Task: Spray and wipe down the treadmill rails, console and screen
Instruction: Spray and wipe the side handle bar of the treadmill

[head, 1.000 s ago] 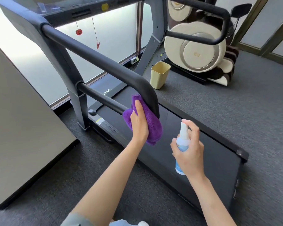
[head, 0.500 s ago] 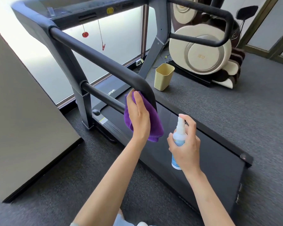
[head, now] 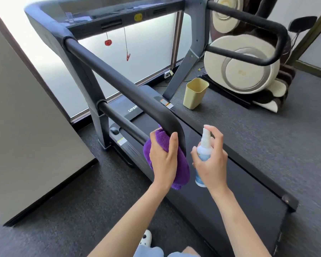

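The left hand is reaching forward from the near edge and is pressing a purple cloth against the curved near end of the left rail, with the fingers curled around the cloth and the thumb lying up beside the rail. The right hand is holding a small spray bottle upright just to the right of the cloth; the fingers are wrapping the white and blue body and the index finger is resting over the nozzle. The cloth is looking thick and folded, and its lower part is hanging under the hand. The rail is dark and padded, running far-left toward the console. The black belt is lying below both hands.
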